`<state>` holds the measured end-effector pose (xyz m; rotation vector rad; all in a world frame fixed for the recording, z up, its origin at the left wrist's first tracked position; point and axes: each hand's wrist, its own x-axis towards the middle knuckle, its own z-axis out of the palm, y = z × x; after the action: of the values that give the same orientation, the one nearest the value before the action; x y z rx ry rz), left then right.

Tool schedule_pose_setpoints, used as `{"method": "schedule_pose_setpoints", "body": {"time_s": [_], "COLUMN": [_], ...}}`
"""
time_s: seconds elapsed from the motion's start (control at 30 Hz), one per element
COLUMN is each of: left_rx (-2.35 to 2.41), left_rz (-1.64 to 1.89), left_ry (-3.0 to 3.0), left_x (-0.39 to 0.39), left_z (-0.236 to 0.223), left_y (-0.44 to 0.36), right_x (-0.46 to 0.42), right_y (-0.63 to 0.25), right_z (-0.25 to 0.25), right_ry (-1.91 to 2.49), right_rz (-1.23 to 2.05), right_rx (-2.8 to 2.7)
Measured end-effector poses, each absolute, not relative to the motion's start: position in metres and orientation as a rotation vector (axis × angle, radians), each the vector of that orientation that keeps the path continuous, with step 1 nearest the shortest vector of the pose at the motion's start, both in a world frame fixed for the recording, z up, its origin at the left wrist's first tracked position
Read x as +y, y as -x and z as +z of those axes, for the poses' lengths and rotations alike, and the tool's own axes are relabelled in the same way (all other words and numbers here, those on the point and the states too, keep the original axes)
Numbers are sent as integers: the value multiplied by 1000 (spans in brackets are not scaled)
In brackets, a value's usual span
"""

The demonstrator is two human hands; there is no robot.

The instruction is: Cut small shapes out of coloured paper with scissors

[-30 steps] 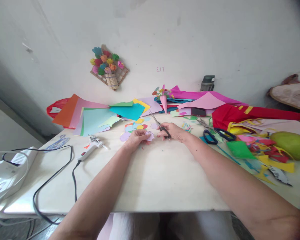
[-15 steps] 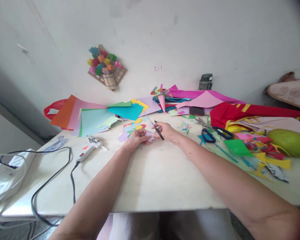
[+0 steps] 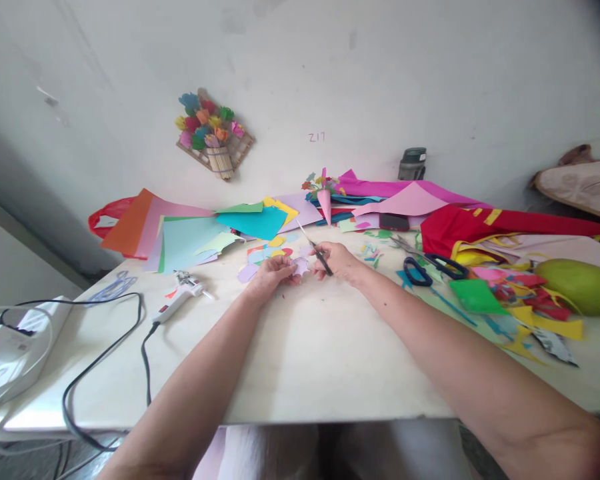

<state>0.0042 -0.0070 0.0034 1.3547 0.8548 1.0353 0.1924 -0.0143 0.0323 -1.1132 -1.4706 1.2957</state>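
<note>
My left hand point(image 3: 270, 273) is closed in a pinch on a small lilac paper cut-out point(image 3: 300, 266) held just above the pale table point(image 3: 310, 360). My right hand point(image 3: 341, 260) grips a thin pair of scissors point(image 3: 314, 247) whose blades point up and away to the left, right beside the cut-out. Both hands meet near the table's middle, in front of a scatter of small coloured paper shapes point(image 3: 267, 257).
A white glue gun point(image 3: 183, 295) with a black cord point(image 3: 105, 353) lies at the left, near a power strip point(image 3: 10, 347). Coloured paper sheets point(image 3: 190, 233) line the back. Blue-handled scissors point(image 3: 427, 268), paper scraps point(image 3: 520, 300) and a green mango point(image 3: 580, 285) lie at the right. A phone point(image 3: 394, 222) lies further back.
The scissors' blades have shifted slightly beside the cut-out, and both hands have stayed together at the same spot. The view has drifted a little.
</note>
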Motion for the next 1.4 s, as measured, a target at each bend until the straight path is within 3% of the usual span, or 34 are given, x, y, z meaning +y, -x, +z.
{"method": "schedule_pose_setpoints", "body": {"time_s": [0.6, 0.9, 1.4], "left_rx": [969, 874, 814], "left_rz": [990, 1146, 1105], "left_ry": [-1463, -1387, -1256], "left_x": [-13, -3, -4], "left_z": [12, 2, 6], "left_y": [-10, -7, 1], "right_x": [-10, -12, -8], "right_y": [-187, -188, -226], "right_z": [29, 29, 38], "right_ry": [1088, 1086, 1082], "right_rz": [1125, 1243, 1491], "right_rx": [-1485, -1440, -1934]}}
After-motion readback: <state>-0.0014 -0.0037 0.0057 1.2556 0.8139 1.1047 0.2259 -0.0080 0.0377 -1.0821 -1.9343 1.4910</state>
